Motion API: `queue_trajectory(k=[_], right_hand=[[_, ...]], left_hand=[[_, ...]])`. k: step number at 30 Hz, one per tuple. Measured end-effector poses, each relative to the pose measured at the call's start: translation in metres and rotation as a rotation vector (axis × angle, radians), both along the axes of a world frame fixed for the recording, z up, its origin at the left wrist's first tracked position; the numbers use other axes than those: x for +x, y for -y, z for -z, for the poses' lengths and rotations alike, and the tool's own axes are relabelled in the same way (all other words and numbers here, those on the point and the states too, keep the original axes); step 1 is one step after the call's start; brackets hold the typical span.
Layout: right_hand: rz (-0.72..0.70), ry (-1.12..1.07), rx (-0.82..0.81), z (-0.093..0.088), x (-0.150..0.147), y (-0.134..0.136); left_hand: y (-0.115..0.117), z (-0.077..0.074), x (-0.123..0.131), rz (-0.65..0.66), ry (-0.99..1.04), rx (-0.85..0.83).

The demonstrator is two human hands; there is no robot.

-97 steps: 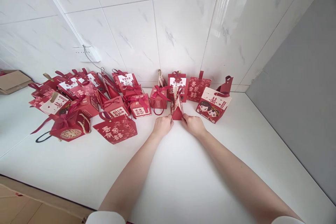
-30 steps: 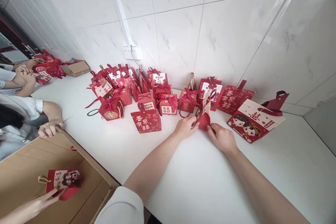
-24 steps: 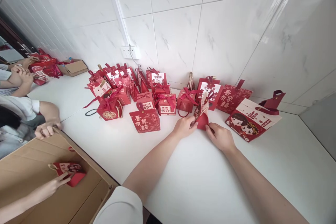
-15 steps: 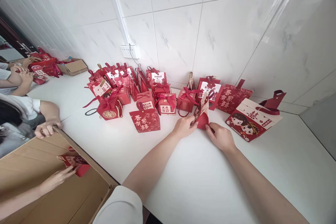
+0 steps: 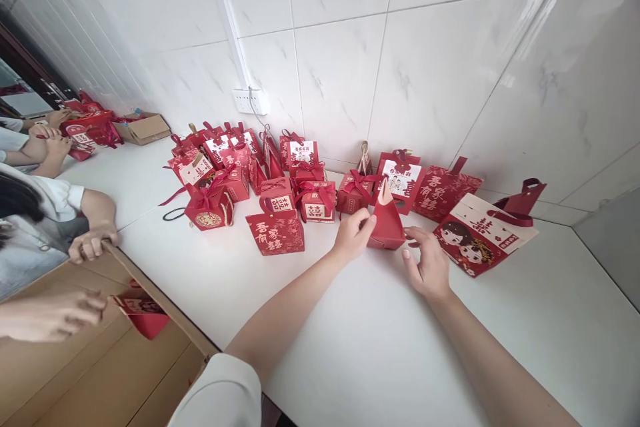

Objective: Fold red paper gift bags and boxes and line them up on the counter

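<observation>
A small red paper gift box (image 5: 386, 221) stands on the white counter (image 5: 360, 340), folded to a point at its top. My left hand (image 5: 354, 233) pinches its left side with thumb and fingers. My right hand (image 5: 425, 265) hovers just right of the box, fingers spread and loosely curled, its fingertips near the box's lower right corner; I cannot tell whether they touch it. Behind the box stand several finished red gift boxes (image 5: 316, 199) with ribbons.
A large red bag with cartoon figures (image 5: 480, 235) lies to the right. An open cardboard carton (image 5: 100, 360) sits at lower left, where another person's hands (image 5: 55, 315) work over a red box (image 5: 143, 313). Other people's arms (image 5: 93, 243) reach in along the left edge.
The box has turned to show its plain red side. My right hand let go of it and drew back, opening. The other person's red box sank deeper into the carton.
</observation>
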State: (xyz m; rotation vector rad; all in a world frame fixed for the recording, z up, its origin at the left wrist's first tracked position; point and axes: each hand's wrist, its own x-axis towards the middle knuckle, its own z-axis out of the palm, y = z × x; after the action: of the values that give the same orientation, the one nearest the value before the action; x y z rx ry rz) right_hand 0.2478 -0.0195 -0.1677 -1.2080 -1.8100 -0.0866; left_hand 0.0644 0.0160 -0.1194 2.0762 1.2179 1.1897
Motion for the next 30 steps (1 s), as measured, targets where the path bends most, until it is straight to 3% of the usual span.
queue_trajectory(k=[3,6,9,12,22,30], right_hand=[[-0.097,-0.060,0.084,-0.002,-0.002,-0.002],[-0.107,-0.079,0.051,-0.004,-0.004,-0.004],[-0.096,-0.097,0.008,-0.005,-0.004,-0.005],[-0.080,-0.114,-0.001,-0.006,-0.003,-0.008],[-0.055,-0.127,0.017,-0.008,-0.005,-0.009],[-0.037,-0.174,-0.008,-0.010,-0.009,-0.011]], left_hand=[[-0.002,-0.001,0.001,0.075,0.260,-0.104],[-0.004,0.012,-0.001,0.161,0.343,-0.116],[-0.007,0.028,-0.004,0.220,0.299,-0.123],[-0.009,0.034,-0.006,0.237,0.192,-0.095],[-0.003,0.028,0.000,0.115,-0.031,0.178],[-0.006,0.030,0.003,0.124,-0.030,0.152]])
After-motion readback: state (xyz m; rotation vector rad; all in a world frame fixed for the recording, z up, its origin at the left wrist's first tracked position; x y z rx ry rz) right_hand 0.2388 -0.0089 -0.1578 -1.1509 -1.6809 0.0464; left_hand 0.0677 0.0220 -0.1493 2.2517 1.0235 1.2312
